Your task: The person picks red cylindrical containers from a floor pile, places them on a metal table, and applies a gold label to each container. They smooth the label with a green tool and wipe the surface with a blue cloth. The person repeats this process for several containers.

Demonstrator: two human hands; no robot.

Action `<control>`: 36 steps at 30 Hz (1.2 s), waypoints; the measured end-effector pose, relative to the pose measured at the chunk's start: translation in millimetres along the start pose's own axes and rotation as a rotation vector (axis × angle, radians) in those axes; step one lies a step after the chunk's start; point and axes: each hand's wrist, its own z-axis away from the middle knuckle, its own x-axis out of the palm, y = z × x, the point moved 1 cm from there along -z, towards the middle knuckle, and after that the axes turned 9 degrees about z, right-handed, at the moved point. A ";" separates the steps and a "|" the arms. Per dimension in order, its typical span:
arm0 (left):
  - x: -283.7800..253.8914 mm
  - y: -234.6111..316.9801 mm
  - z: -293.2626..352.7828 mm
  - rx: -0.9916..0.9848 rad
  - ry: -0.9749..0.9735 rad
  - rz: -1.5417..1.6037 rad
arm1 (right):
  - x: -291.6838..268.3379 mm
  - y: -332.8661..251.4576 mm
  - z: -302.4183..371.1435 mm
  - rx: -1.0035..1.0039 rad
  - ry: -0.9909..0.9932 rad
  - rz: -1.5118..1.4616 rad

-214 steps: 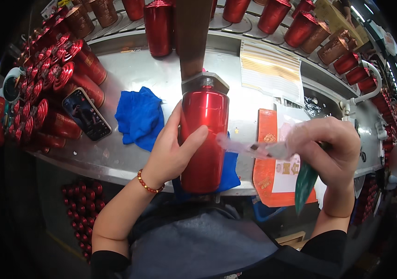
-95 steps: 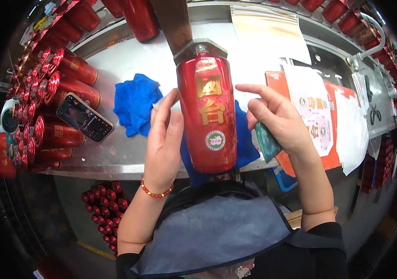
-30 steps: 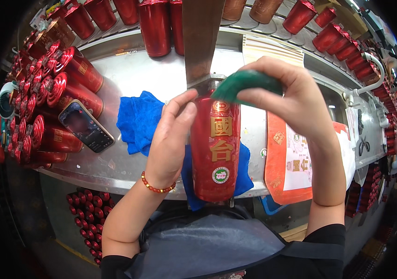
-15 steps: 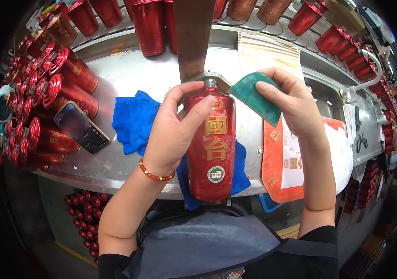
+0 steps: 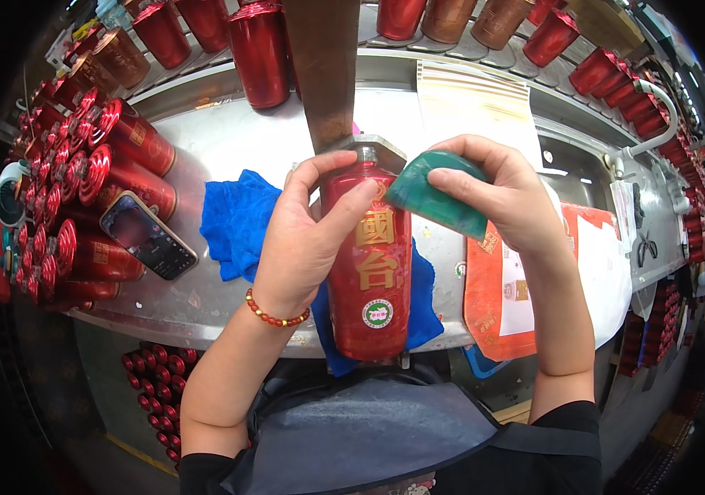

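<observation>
A red glass bottle (image 5: 367, 301) with raised gold characters and a round green-and-white sticker lies on a blue cloth (image 5: 425, 297), its neck pointing away from me. My left hand (image 5: 315, 202) grips its upper part, fingers round the shoulder near the neck and thumb across the front. Between the thumb and fingers of my right hand (image 5: 501, 186) is a flat green scraper (image 5: 439, 194) with a rounded back. The scraper's left corner is close by the bottle's right shoulder; whether they touch I cannot tell. A metal holder (image 5: 379, 143) surrounds the bottle's neck.
A crumpled blue cloth (image 5: 239, 219) and a phone (image 5: 148, 235) lie to the left, by stacked red bottles (image 5: 134, 186). Orange-and-white printed sheets (image 5: 497, 318) lie on the right, with scissors (image 5: 646, 247) beyond. A brown upright post (image 5: 325, 74) stands ahead, before a conveyor of bottles.
The scraper has shifted slightly left and down toward the bottle's shoulder and tilted flatter. My left hand keeps its grip on the bottle. The whole view has shifted slightly.
</observation>
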 end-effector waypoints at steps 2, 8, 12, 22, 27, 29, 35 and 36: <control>0.8 0.8 -0.3 -0.005 0.002 -0.020 | 3.5 -0.3 -2.2 0.010 -0.042 -0.008; 1.5 6.7 2.4 0.005 -0.034 0.011 | -2.7 -0.7 3.4 -0.009 0.075 -0.093; -1.4 6.0 3.4 0.020 -0.012 0.013 | -5.8 1.2 10.3 -0.006 0.084 0.057; -2.7 -1.5 0.4 0.022 0.002 -0.063 | -1.3 -0.5 3.4 -0.043 0.015 0.025; -0.3 -1.1 -0.7 0.021 -0.004 -0.070 | 6.7 9.7 -6.6 -0.037 -0.017 -0.133; 1.4 0.9 0.4 0.011 -0.012 -0.064 | 8.7 12.2 -7.0 -0.041 -0.040 -0.214; 6.2 4.6 1.9 0.070 -0.050 -0.087 | 6.9 12.2 -2.5 -0.047 -0.041 -0.261; 6.0 4.3 1.8 0.068 -0.043 -0.099 | 7.0 12.4 -2.5 -0.053 -0.036 -0.259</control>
